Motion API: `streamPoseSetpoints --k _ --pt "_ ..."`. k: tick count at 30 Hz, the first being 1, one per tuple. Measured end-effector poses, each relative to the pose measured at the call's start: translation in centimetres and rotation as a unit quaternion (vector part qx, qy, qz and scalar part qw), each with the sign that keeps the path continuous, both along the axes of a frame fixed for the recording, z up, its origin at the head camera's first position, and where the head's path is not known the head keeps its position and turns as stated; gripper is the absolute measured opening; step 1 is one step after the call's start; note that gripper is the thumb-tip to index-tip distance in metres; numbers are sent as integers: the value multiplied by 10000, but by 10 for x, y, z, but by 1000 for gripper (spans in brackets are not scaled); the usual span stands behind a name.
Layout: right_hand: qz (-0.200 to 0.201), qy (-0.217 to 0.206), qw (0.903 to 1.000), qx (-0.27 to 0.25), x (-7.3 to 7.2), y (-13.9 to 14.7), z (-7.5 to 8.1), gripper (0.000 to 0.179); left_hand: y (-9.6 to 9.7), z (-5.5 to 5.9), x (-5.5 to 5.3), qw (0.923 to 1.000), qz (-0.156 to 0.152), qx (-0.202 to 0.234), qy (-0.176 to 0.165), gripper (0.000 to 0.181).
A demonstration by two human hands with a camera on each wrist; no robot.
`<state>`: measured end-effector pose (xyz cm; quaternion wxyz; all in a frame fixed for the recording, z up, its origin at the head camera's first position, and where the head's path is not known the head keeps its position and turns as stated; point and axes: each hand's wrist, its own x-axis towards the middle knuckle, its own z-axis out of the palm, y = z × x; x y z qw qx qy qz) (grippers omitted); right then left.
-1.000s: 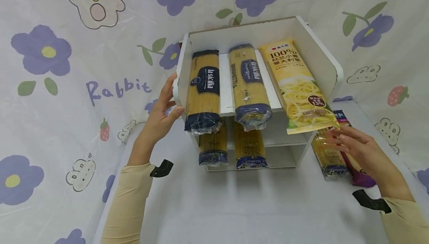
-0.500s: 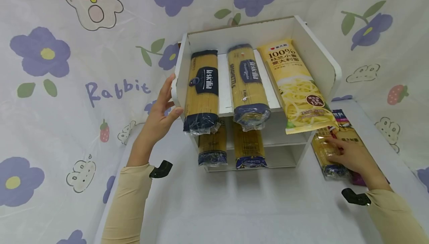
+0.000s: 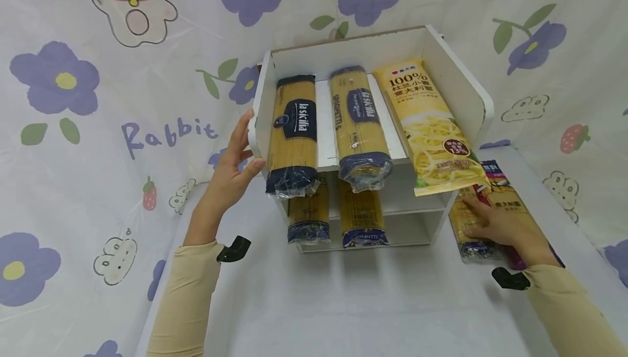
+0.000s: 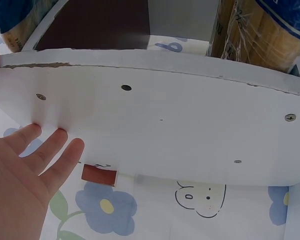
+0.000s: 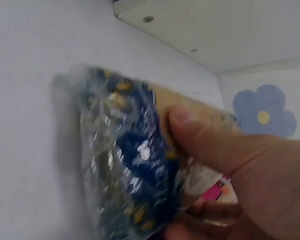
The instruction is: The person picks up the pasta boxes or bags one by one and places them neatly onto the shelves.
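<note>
At the right of the head view my right hand [image 3: 502,231] grips a clear-wrapped spaghetti pack [image 3: 468,226] with a blue end. In the right wrist view, the thumb [image 5: 190,125] lies over the upper face of this pack [image 5: 140,160] and the fingers curl underneath. My left hand [image 3: 230,177] rests against the left side of a white shelf unit [image 3: 422,231]. Its straight fingertips [image 4: 60,135] touch the outer side panel [image 4: 165,120]. On the top shelf lie two dark-banded spaghetti packs, one left [image 3: 294,133] and one central [image 3: 360,128], plus a yellow pasta bag [image 3: 427,128].
Two more spaghetti packs, one left [image 3: 309,215] and one right [image 3: 362,218], stick out of the shelf below. A purple-ended pasta bag [image 3: 507,196] lies on the white table [image 3: 363,302] partly under my right hand. Behind hangs a flower-print cloth [image 3: 162,73].
My right hand has come down and left from beside the yellow bag onto the spaghetti pack and gripped it. The pack has shifted slightly left. My left hand has stayed on the shelf side.
</note>
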<state>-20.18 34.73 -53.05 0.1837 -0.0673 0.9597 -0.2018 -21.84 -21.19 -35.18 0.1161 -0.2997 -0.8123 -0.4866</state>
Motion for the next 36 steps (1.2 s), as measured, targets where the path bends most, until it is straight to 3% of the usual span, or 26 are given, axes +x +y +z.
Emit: streamPoseSetpoints --k 8,18,24,27,31,34,36 --pt "36 -2 9969 -785 -3 7 -12 94 0 1 0 10000 43 -20 -7 86" --pt "-141 -336 9778 -2066 -2 17 -19 89 -1 1 1 9999 91 -47 -94 83" --pt "-553 -400 9737 -2176 5 15 -23 88 0 0 1 10000 57 -11 -78 85" --pt "-858 -380 9632 -2520 13 12 -28 88 0 -1 1 10000 54 -19 -73 87" --pt "-1211 -227 9367 -3277 23 7 -24 86 1 -1 1 10000 32 -2 -84 88" --pt "-1423 258 9329 -3298 28 4 -8 85 0 0 0 10000 32 34 -72 87" --pt "-1572 546 9155 -3664 30 2 8 83 0 0 0 10000 49 35 -56 87"
